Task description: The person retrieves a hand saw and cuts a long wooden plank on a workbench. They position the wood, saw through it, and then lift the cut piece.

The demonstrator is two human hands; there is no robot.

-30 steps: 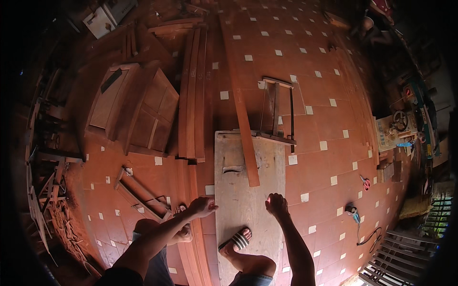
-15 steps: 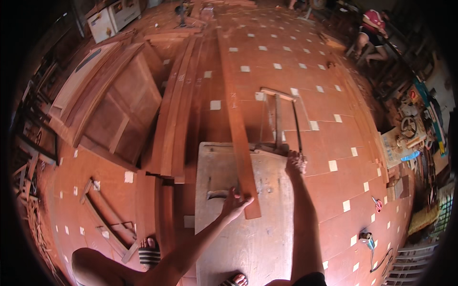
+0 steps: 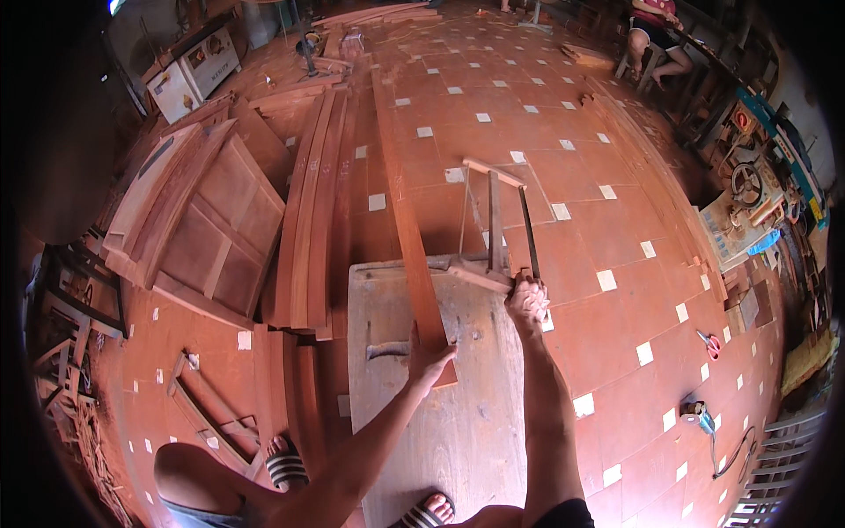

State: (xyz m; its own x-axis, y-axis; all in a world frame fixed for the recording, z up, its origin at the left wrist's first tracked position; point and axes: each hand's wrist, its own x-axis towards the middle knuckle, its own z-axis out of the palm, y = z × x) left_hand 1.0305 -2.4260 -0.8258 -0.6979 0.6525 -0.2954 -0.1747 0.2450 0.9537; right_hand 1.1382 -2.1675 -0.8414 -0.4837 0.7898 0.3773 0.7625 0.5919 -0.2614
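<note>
A long reddish wooden plank lies across the wooden bench and runs far out over the floor beyond it. My left hand is closed around its near end, thumb on the right edge, some fingers hidden beneath. At the bench's far right corner, my right hand grips the end of a wooden frame saw. The saw points away from me, its dark blade on the right side, apart from the plank. Both of my sandaled feet show, one on the bench.
Stacked beams and a panelled wooden piece stand to the left. Another frame saw lies on the floor there. On the right are red-handled scissors, a corded power tool and a machine with a handwheel. A person sits at the far right.
The whole view has shifted a little. My left hand now wraps more around the plank's end. The right hand still grips the saw.
</note>
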